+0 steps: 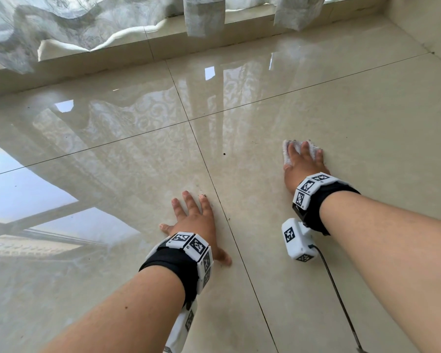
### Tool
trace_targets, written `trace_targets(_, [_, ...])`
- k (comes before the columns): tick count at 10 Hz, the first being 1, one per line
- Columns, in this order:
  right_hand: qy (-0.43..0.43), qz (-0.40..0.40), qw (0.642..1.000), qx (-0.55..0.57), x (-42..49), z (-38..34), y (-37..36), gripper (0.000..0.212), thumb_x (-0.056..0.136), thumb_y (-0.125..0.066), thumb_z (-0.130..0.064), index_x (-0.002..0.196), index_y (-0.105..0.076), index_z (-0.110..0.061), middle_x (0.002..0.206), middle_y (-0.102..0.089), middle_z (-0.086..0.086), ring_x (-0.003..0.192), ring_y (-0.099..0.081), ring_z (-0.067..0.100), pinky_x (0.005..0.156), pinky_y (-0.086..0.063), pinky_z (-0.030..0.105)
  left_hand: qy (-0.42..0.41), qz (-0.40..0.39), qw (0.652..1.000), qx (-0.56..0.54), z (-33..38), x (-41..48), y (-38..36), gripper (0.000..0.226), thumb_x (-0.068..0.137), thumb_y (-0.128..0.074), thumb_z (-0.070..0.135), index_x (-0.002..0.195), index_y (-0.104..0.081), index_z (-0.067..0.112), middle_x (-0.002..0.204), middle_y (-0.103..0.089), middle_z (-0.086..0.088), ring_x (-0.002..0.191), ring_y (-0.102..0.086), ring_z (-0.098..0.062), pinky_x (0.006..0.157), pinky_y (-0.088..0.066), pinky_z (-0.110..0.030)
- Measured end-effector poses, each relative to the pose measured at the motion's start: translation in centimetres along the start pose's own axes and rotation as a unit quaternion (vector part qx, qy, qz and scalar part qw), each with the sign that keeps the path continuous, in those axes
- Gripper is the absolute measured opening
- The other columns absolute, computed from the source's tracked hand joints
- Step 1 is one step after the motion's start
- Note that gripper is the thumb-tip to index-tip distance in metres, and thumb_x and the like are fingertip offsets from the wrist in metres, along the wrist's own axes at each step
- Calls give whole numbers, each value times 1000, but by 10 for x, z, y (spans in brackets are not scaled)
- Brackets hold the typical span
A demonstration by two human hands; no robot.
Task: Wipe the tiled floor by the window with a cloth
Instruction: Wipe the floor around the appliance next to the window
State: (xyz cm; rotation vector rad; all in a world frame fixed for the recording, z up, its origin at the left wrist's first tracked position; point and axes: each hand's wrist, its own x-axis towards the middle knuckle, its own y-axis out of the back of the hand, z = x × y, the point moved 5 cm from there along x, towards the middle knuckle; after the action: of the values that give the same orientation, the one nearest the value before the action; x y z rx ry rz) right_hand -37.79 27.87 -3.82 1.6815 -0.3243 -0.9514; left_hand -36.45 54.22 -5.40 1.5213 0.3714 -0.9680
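Observation:
A small white cloth [313,151] lies on the glossy beige tiled floor [354,123], right of centre. My right hand [303,166] presses flat on top of it with straight fingers, and the cloth pokes out around the fingertips. My left hand [196,222] rests flat on the bare floor with its fingers spread, just left of a tile joint. Both wrists wear black bands with white marker blocks.
Sheer patterned curtains [61,24] hang over a low tiled sill [163,39] along the far edge. A wall corner [423,24] rises at the top right. Small dark specks [224,154] dot the tiles. A cable [339,296] trails from the right wrist device.

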Motion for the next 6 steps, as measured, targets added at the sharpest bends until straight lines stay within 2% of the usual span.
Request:
trace_targets(1, [-8, 8, 1000, 1, 0, -1, 2, 58, 104, -26, -34, 153, 4, -39, 162, 14, -9, 148, 12, 29, 117, -11, 47, -7, 3, 1000, -2, 5, 0, 0, 155, 56, -87, 60, 147, 31, 18, 152, 40, -15, 143, 27, -42, 109, -16, -73])
trace_targets(3, [38, 0, 999, -38, 2, -22, 0, 58, 105, -23, -34, 153, 9, -37, 161, 17, -8, 147, 17, 30, 119, -8, 47, -11, 1, 1000, 0, 11, 0, 0, 155, 55, -87, 60, 147, 31, 18, 151, 41, -15, 142, 28, -43, 108, -16, -74])
trace_targets(6, [176, -14, 982, -72, -28, -85, -19, 59, 104, -26, -32, 152, 7, -42, 161, 16, -9, 147, 17, 29, 118, -10, 49, -7, -6, 1000, 0, 9, 1, -5, 156, 55, -88, 58, 147, 31, 17, 151, 42, -15, 142, 29, -43, 107, -16, -75])
